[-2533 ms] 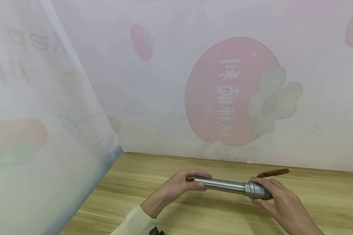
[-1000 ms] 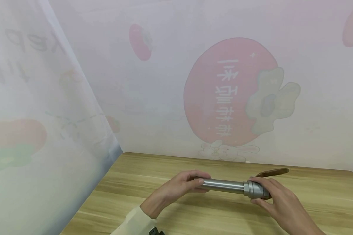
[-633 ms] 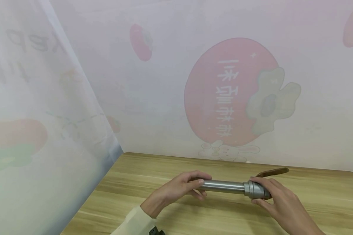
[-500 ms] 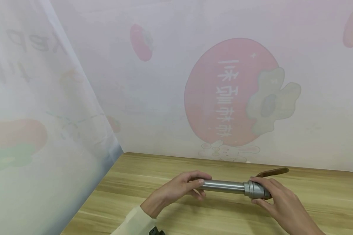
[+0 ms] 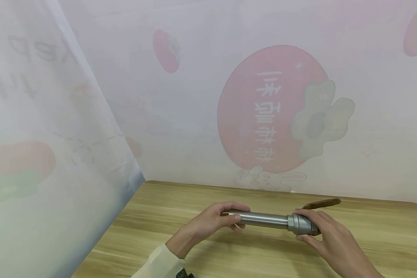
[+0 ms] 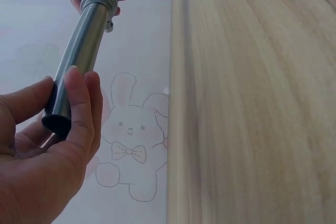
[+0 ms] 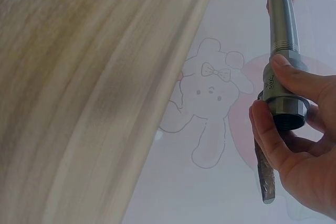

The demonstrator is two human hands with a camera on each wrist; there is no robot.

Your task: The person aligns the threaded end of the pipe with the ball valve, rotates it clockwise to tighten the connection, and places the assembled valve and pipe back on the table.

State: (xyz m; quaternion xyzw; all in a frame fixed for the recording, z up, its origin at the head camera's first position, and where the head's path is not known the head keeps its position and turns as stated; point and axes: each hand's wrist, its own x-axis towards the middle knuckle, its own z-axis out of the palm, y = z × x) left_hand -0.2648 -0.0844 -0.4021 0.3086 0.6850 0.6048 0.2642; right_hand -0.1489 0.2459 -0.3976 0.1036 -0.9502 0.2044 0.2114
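A smooth steel pipe (image 5: 264,219) runs left to right between both hands, raised above the table in the head view. Its right end meets a ball valve (image 5: 302,224) with a hex collar, and threads show at the joint in the right wrist view. My left hand (image 5: 213,219) pinches the pipe's free end between thumb and fingers; that end looks hollow and dark in the left wrist view. My right hand (image 5: 335,240) grips the valve body (image 7: 283,95), thumb on one side and fingers on the other. A brownish lever handle (image 5: 322,203) sticks out beyond it.
Under the hands lies a wood-grain table (image 5: 153,231). A pale printed curtain (image 5: 194,127) stands along its back edge, and another sheet (image 5: 55,116) hangs at the left. A black strap piece (image 5: 184,273) sits at the left sleeve.
My left thumb has rolled up over the pipe and come back down, and the lower fingers have shifted, uncovering the pipe's end again. The right hand and valve stay almost still.
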